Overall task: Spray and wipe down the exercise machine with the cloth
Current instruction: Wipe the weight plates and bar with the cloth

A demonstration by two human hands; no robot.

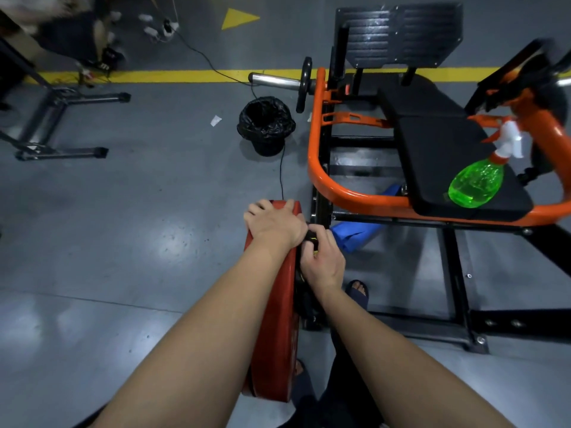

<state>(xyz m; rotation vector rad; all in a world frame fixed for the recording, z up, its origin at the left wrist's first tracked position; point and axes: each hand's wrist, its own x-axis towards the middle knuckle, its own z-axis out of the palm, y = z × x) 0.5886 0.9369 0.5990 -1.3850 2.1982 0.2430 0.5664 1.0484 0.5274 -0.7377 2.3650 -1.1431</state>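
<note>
The exercise machine has an orange frame point(321, 177) and a black seat pad point(441, 156). A green spray bottle point(475, 180) with a white trigger lies on the seat. A red weight plate point(275, 329) stands on edge at the machine's near side. My left hand point(272, 222) rests over the plate's top rim, fingers curled on it. My right hand point(321, 257) grips a small black object with yellow marks point(312, 237) right beside the plate. A blue cloth point(358, 233) lies bunched on the machine's lower frame, just right of my right hand.
A black bin with a bag point(265, 125) stands on the grey floor left of the machine, with a cable point(281, 174) running past it. A chrome bar with a black plate point(306, 84) sticks out at the back. Another metal stand point(58, 125) is far left. My sandalled foot point(358, 291) is near the frame.
</note>
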